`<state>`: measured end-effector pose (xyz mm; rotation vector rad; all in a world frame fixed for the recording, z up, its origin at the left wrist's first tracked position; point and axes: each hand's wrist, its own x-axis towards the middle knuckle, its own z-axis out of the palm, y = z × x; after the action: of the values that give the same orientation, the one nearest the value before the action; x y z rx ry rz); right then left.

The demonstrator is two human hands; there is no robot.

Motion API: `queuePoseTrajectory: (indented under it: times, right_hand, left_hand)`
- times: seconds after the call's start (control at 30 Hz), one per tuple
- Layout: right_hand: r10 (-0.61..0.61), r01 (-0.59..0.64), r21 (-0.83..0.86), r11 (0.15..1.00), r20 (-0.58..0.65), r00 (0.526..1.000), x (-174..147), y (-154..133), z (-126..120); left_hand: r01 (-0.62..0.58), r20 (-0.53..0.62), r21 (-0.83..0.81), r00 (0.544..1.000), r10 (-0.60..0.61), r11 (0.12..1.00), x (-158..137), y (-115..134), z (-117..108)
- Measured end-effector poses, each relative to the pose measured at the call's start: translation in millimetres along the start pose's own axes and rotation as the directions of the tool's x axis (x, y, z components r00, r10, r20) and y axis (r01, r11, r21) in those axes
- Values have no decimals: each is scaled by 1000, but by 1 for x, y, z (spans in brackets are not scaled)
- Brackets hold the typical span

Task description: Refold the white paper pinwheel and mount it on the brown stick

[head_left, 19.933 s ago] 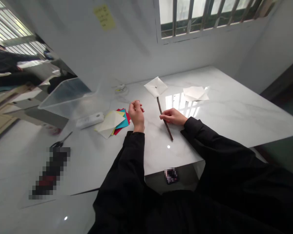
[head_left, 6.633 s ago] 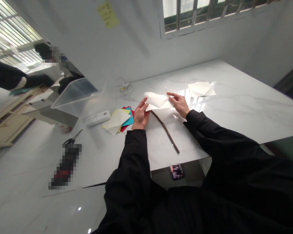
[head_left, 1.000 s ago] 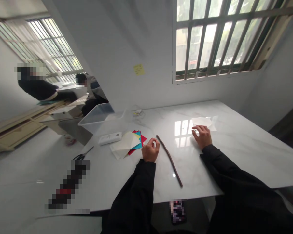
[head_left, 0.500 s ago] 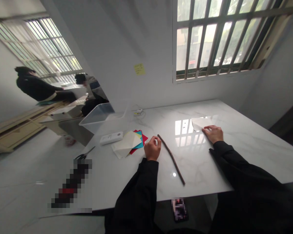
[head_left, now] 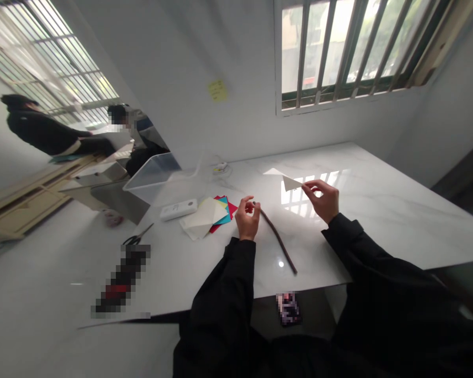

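My right hand [head_left: 324, 200] pinches a folded piece of white paper [head_left: 291, 183] by its right-hand corner, with the paper raised over the table. My left hand [head_left: 247, 219] is beside the upper end of a thin dark brown stick [head_left: 279, 237]. Its fingers are curved with a gap between them and the thumb, and nothing shows in its grasp. The thumb covers a bit of the stick near its tip. The stick slants across the table towards the front edge. Left of that hand lie sheets of cream, yellow, blue and red paper [head_left: 205, 216], overlapping.
A white box [head_left: 178, 209] and a clear plastic bin [head_left: 150, 176] stand behind the papers. Scissors [head_left: 139, 234] lie at the left beside a blurred-out dark item [head_left: 120, 283]. A coiled white cable [head_left: 220, 168] is near the wall. Two people sit in the far-left background.
My right hand has lifted the white paper off the table and brought it left. The fingers of my left hand have spread a little and shifted to the stick's tip. The view has tilted down.
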<state>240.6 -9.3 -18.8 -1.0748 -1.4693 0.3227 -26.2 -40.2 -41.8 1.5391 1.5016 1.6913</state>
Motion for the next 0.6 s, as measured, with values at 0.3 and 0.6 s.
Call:
queuePoseTrajectory:
  times: [0.3,0.6]
  right_hand:
    - [447,-628,497,599,443,777,-24,-2,72]
    - [400,-688,459,562,578,712,-29,7,73]
  left_hand:
    - [309,127,-396,951,-282,865,8,-21,7]
    - [254,78,-344,967,-242,904,3,-21,9]
